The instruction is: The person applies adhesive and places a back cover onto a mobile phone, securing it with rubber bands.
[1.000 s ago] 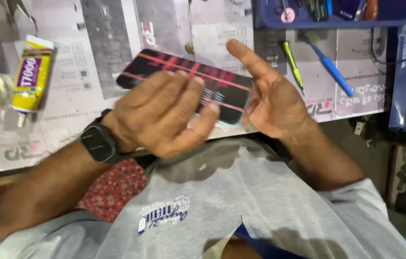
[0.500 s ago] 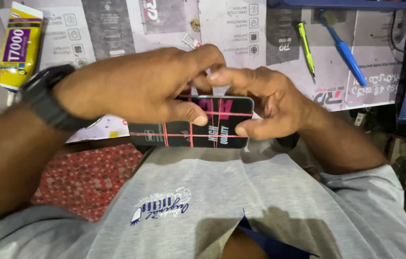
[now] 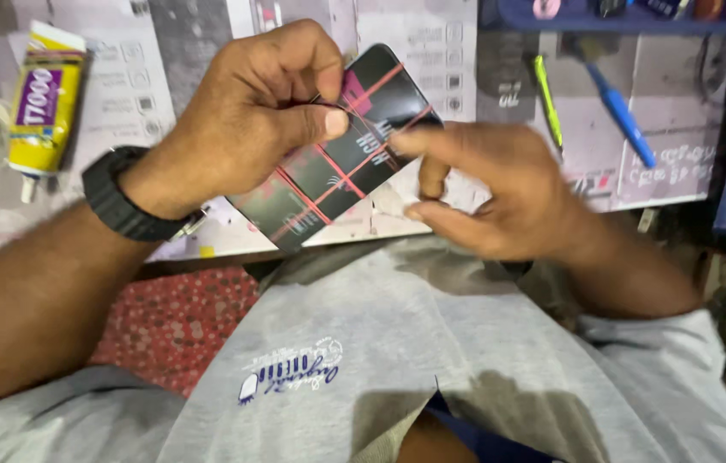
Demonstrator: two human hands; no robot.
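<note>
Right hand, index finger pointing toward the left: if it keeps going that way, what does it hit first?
Likely the dark phone with red lines that the left hand grips; the right hand fingertip already sits at its edge, though contact is unclear.

Dim, even indoor light, soft shadows, slight motion blur, edges soft

Printed paper sheets (image 3: 431,43) cover the counter (image 3: 208,257). A yellow glue tube (image 3: 44,103) lies near its left edge; a green pen (image 3: 547,99) and blue tool (image 3: 620,111) lie toward the right.
</note>
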